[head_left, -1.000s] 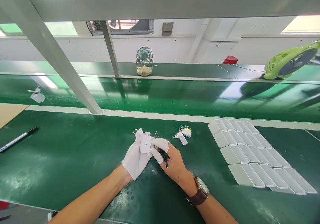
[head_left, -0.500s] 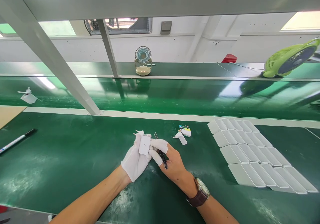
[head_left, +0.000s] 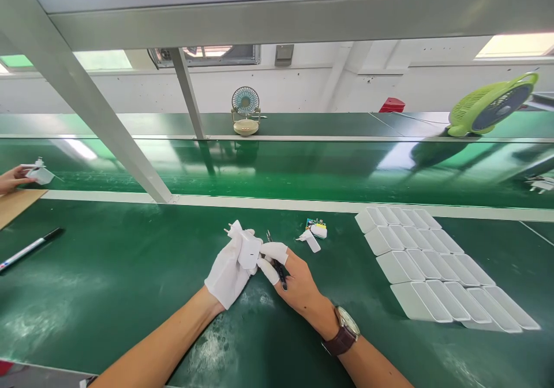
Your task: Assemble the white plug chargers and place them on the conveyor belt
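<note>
A white charger (head_left: pixel 250 254), a small rounded block with a slot in its face, rests in my left hand (head_left: pixel 224 277). That hand wears a white glove, and its fingers curl round the charger. Pale prongs stick out past the glove at the upper left. My right hand (head_left: pixel 298 284) has white finger cots on and grips black tweezers (head_left: pixel 280 275), tips pointing up and away. Its thumb and forefinger also reach the charger's right edge. Behind it on the green bench lie a small circuit board (head_left: pixel 310 223) and loose white plug pieces (head_left: pixel 310 240).
Rows of white charger shells (head_left: pixel 419 267) stand at the right. A marker pen (head_left: pixel 30 250) lies at the left. Beyond the pale rail, a co-worker's hand (head_left: pixel 12 180) touches a white piece (head_left: pixel 41 173) on the green belt. Another white piece (head_left: pixel 541 183) is at far right.
A co-worker's hand has come in from the left onto the white piece there. A white piece has appeared at far right. The charger has tilted slightly in my left hand.
</note>
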A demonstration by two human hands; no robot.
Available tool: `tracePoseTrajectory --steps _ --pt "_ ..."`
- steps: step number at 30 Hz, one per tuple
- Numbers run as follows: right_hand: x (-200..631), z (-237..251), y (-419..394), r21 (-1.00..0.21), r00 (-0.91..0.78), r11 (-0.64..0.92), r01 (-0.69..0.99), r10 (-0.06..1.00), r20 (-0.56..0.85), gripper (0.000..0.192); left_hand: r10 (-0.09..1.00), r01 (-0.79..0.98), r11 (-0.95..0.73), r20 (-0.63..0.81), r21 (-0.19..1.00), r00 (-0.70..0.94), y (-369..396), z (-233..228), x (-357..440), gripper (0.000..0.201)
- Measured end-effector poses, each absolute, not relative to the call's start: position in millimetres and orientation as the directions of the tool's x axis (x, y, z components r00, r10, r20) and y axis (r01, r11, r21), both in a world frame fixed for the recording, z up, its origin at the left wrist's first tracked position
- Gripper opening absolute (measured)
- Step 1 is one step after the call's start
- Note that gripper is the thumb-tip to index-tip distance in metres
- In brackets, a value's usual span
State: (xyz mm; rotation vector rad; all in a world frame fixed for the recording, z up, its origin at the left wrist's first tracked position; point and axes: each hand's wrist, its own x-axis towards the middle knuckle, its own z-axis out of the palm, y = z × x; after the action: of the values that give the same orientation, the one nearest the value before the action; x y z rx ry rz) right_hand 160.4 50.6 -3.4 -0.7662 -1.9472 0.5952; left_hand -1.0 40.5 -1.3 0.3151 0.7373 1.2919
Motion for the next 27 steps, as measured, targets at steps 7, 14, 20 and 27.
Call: tracePoseTrajectory --steps 7,14,20,27 --pt "162 -5 54 -0.680 -0.382 0.670 0.298 0.737 0.558 0.025 0.963 -0.670 0.209 -0.270 0.712 0.014 41 -1 -3 0.055" --pt "171 1 59 -0.822 -0.205 0.473 0.317 0.881 0.427 0.027 0.961 -0.108 0.076 -0.101 0.991 -0.256 42 1 -14 0.036" --pt "178 6 62 -0.911 -0.104 0.370 0.184 0.928 0.357 0.046 0.990 0.183 -0.027 0.052 0.983 -0.133 41 5 -11 0.060" --pt "187 10 54 -0.693 -0.098 0.654 0.302 0.745 0.660 0.054 0.979 0.340 0.033 0.038 0.940 -0.199 27 63 -54 0.046"
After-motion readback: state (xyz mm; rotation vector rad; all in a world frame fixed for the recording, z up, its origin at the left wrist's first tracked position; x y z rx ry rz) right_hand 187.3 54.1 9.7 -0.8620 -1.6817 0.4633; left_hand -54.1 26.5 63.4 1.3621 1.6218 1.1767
